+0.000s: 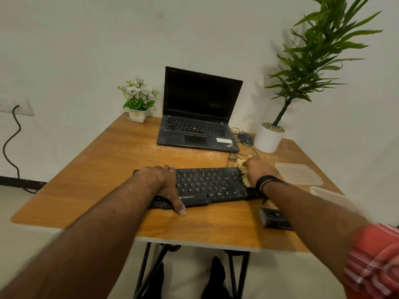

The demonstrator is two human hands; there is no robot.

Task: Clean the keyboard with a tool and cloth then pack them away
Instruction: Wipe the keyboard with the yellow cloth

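Lowest thing on the table, lower right of the frame, is a small black tool parked near the front edge, nobody touching it. Just above it, mid-frame, the black keyboard lies across the wooden table. The left hand is spread flat over the keyboard's left end, thumb hooked over the front edge, pinning it down. The right hand is bunched around a yellowish cloth at the keyboard's right end, fingers curled on it, though I can't quite see how tight.

My take: keep that left hand planted so the board doesn't skate, and wipe in short rows instead of 1 long drag.

Right of that sit 2 clear plastic container pieces, probably for packing up. Further back, a laptop.
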